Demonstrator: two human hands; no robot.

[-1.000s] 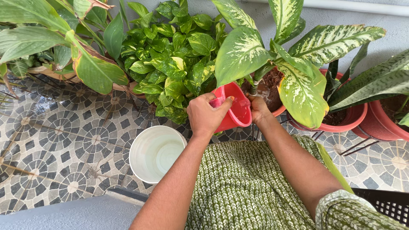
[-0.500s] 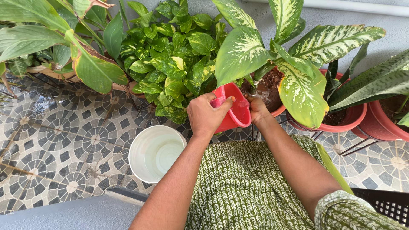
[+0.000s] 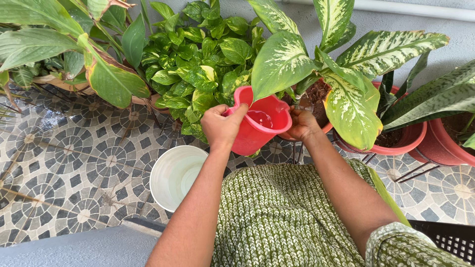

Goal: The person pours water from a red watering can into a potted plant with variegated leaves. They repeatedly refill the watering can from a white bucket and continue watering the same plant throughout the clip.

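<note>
Left hand [image 3: 221,126] gripping red jug [image 3: 258,124], near level, water remaining inside. Right hand [image 3: 302,124] curled at terracotta pot [image 3: 324,128] rim, soil wet; white bucket [image 3: 179,176] part-full.

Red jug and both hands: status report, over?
Left hand gripping the red jug, upright, some water inside. Right hand at the potted plant's stem. Big spotted leaf overhangs the jug.

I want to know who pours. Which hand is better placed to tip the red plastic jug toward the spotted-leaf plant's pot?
The left hand, probably: it already grips the red plastic jug by its handle side. The right hand only rests at the jug's far side, beside the plant's pot.
</note>
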